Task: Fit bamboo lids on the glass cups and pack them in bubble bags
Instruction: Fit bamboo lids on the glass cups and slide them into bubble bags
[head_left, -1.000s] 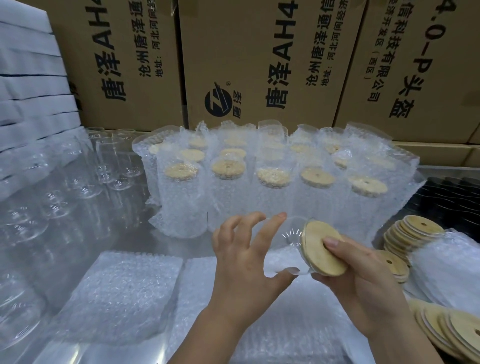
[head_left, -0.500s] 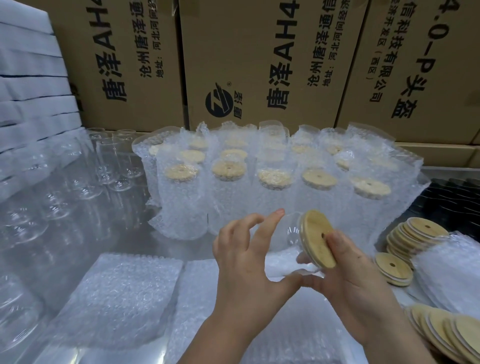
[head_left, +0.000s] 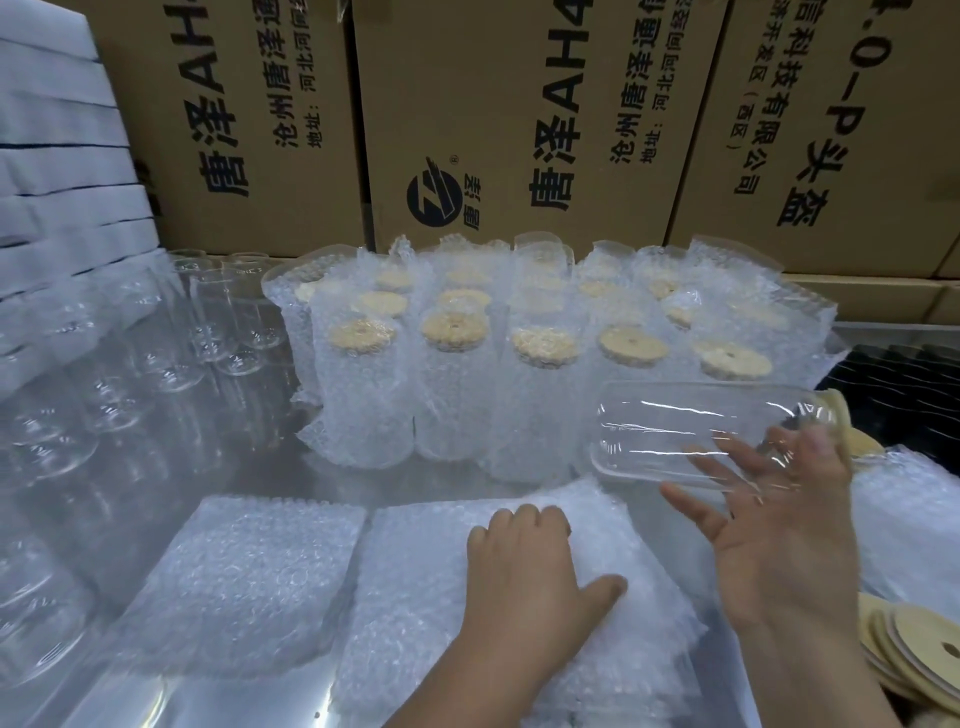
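Observation:
My right hand (head_left: 779, 545) holds a clear glass cup (head_left: 701, 431) lying on its side in the air. Its fingers spread behind the glass and the thumb sits by the neck. A bamboo lid (head_left: 839, 415) sits on the cup's right end, and the base points left. My left hand (head_left: 524, 577) rests on a flat stack of bubble bags (head_left: 415, 571) below the cup, with its fingers curled into the top bag and the thumb stretched out. Several bagged, lidded cups (head_left: 452, 395) stand in rows behind.
Bare glass cups (head_left: 130, 364) crowd the left side. A second stack of bubble bags (head_left: 249, 571) lies left of my hand. Loose bamboo lids (head_left: 919, 654) pile up at the right by more bubble wrap (head_left: 909, 519). Cardboard boxes (head_left: 493, 104) wall off the back.
My left hand let go of the cup and dropped onto the bubble bag stack. My right hand swung the lidded cup up and to the right, now on its side.

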